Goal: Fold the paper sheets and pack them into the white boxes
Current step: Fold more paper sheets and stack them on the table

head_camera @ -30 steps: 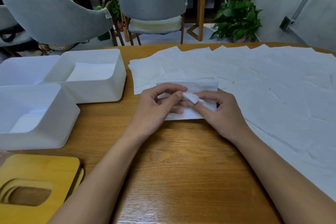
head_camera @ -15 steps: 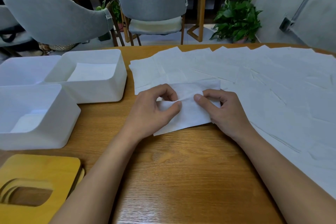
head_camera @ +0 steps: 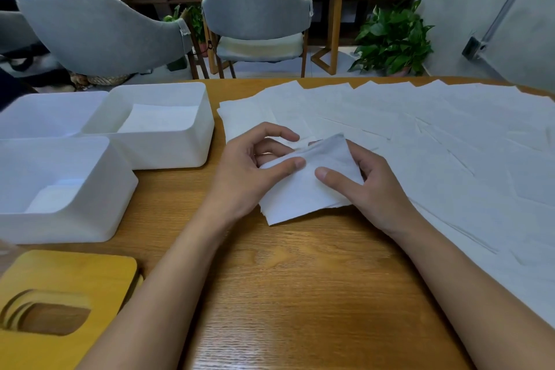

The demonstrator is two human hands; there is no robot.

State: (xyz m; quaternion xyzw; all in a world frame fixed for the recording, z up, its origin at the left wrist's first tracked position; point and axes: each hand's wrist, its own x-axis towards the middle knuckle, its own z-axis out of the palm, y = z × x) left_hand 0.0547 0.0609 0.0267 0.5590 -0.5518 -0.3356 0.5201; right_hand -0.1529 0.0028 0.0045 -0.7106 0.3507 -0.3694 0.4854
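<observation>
A folded white paper sheet [head_camera: 300, 195] is held between both hands above the wooden table [head_camera: 300, 294]. My left hand [head_camera: 249, 171] pinches its left edge between thumb and fingers. My right hand [head_camera: 369, 186] grips its right side, thumb on top and fingers underneath. Several unfolded paper sheets [head_camera: 420, 141] lie spread across the right half of the table. To the left stand three white boxes: a near box [head_camera: 99, 219] and a far box [head_camera: 168, 153], each with folded paper inside, and a third box [head_camera: 45, 111] behind them.
Stacked yellow wooden lids [head_camera: 60, 303] with an oval cut-out lie at the front left corner. Grey chairs [head_camera: 255, 3], a round table and a potted plant [head_camera: 393, 36] stand beyond the table's far edge.
The sheet has been drawn out from the spread pile toward me and lifted at its far end. Both hands have shifted from pinching its middle to holding its sides.
</observation>
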